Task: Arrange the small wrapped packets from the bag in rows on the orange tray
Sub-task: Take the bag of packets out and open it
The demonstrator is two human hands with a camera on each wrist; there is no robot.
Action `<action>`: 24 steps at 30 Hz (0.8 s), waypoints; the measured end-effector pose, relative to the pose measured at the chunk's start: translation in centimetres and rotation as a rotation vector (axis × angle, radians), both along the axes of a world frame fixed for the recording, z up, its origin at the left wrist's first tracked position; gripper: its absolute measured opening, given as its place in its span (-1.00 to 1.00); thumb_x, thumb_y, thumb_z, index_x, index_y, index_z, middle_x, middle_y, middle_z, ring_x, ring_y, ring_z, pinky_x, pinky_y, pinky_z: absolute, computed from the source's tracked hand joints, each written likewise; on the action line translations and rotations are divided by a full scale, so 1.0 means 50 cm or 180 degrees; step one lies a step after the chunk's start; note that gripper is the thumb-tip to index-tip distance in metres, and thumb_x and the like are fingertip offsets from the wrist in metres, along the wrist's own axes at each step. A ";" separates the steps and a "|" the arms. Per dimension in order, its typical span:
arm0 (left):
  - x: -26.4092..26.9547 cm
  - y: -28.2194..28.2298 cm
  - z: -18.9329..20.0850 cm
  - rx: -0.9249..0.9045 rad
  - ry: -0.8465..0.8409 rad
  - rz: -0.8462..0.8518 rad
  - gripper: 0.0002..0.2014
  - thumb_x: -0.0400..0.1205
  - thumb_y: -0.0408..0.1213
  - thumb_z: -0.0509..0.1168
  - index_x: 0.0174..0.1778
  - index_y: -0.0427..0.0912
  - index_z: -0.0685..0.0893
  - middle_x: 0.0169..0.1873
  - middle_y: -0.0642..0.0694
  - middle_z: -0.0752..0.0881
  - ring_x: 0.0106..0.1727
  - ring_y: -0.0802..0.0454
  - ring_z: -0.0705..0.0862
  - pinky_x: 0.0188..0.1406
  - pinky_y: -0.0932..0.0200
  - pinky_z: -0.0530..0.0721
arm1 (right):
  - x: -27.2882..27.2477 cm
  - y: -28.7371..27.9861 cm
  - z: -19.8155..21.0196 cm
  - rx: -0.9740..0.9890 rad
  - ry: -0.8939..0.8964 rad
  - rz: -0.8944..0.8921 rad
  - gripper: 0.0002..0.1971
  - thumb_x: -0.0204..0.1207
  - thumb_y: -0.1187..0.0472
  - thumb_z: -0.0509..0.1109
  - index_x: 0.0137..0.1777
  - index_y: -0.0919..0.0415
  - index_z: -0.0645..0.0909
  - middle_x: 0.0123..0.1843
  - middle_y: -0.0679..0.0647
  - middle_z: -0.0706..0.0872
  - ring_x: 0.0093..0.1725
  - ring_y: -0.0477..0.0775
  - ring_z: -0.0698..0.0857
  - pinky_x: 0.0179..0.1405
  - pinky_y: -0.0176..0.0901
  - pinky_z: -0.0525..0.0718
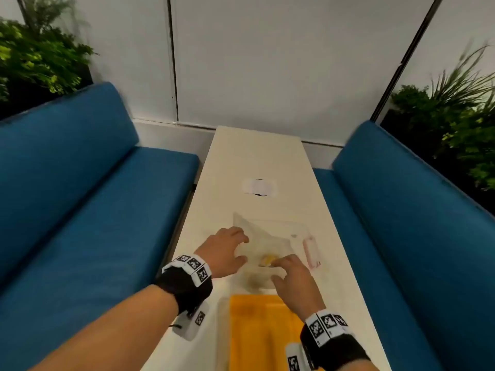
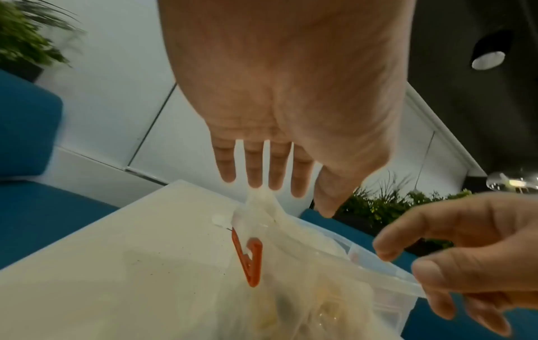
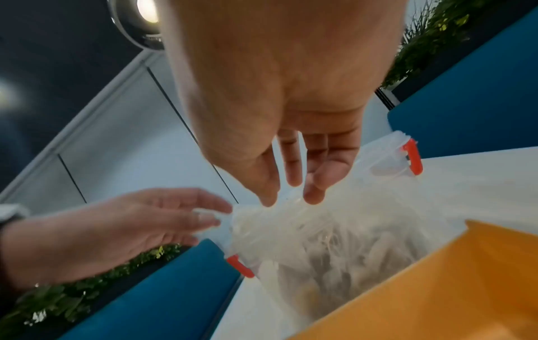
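A clear plastic bag [image 1: 270, 236] lies on the white table [image 1: 254, 156], just beyond the orange tray [image 1: 257, 330]. My left hand [image 1: 243, 249] holds the bag's left edge, and the plastic tents up to its straight fingertips [image 2: 259, 184]. My right hand [image 1: 277, 270] pinches the bag's near edge between thumb and fingers [image 3: 286, 202]. A yellowish packet [image 1: 267, 259] shows through the plastic beside my right fingertips; the other contents are blurred. A red clip [image 2: 251, 260] hangs on the bag. The tray [image 3: 436, 287] shows nothing on its visible part.
Blue sofas flank the narrow table on the left [image 1: 80, 210] and right [image 1: 415, 223]. A white disc [image 1: 259, 187] lies on the table beyond the bag. A white wall closes the far end, with plants [image 1: 40, 54] in both back corners.
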State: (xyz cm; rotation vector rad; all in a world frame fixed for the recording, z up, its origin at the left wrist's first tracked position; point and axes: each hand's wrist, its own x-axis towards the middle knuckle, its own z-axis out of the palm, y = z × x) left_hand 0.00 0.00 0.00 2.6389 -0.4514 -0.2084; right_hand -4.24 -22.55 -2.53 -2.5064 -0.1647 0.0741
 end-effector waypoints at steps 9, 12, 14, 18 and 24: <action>0.102 -0.089 -0.025 0.1577 0.0143 -0.0263 -0.06 0.54 0.34 0.33 0.73 -0.09 0.17 0.59 -0.11 0.44 0.67 -0.15 0.23 0.59 -0.34 0.14 | 0.034 0.022 -0.021 -0.0925 0.0088 -0.0020 -0.70 0.69 0.06 0.23 0.31 -0.08 0.70 0.31 -0.10 0.61 0.15 0.06 0.72 0.07 -0.05 0.70; 0.115 -0.116 -0.027 0.2084 0.0279 -0.0303 -0.35 0.57 0.26 0.35 0.44 -0.10 0.51 0.29 -0.11 0.63 0.54 -0.19 0.35 0.53 -0.39 0.17 | 0.037 0.021 -0.027 -0.0912 0.0008 -0.0021 -0.71 0.71 0.06 0.22 0.30 -0.11 0.71 0.28 -0.12 0.62 0.13 0.03 0.72 0.06 -0.09 0.69; 0.117 -0.125 -0.022 0.2177 0.0364 -0.0378 -0.82 0.66 -0.03 0.33 0.02 -0.06 0.64 -0.04 -0.05 0.64 0.44 -0.16 0.42 0.49 -0.36 0.18 | 0.041 0.018 -0.030 -0.0883 0.0012 -0.0044 -0.71 0.71 0.06 0.22 0.28 -0.12 0.72 0.26 -0.13 0.62 0.12 0.01 0.72 0.06 -0.11 0.69; 0.133 -0.100 0.011 0.1574 -0.0066 -0.0267 -0.86 0.66 -0.24 0.26 0.07 -0.09 0.68 0.06 -0.08 0.65 0.30 -0.16 0.51 0.24 -0.17 0.38 | 0.059 0.012 -0.035 -0.0776 -0.0023 -0.0062 -0.75 0.69 0.08 0.28 0.24 -0.07 0.75 0.24 -0.12 0.63 0.09 0.02 0.74 0.06 -0.11 0.70; 0.117 -0.009 0.194 0.0398 -0.0843 0.0422 -0.89 0.64 -0.27 0.23 0.01 -0.13 0.65 -0.05 -0.03 0.58 -0.01 -0.05 0.54 -0.25 0.11 0.38 | 0.123 -0.013 -0.038 -0.0665 -0.0068 -0.0166 -0.78 0.59 0.26 0.40 0.13 0.03 0.80 0.25 -0.07 0.70 0.14 0.08 0.75 0.09 -0.10 0.69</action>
